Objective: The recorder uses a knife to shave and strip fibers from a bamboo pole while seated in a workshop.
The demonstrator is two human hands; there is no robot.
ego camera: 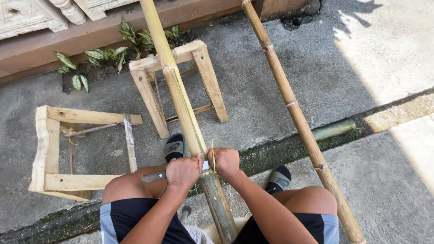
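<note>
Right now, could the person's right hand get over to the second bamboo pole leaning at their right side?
Probably yes. The right hand rests on the bamboo pole between the knees, and the second bamboo pole passes by the right knee, with nothing between them.

Long yellow-green bamboo pole (181, 97) across wooden stand (199, 47)

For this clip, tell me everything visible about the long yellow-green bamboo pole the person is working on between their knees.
The long yellow-green bamboo pole runs from between the person's knees up across the upright wooden stool and out of frame. It has ringed nodes, a darker green near end and a peeled, paler strip with loose fibres. The left hand and right hand grip a blade laid across it.
</note>
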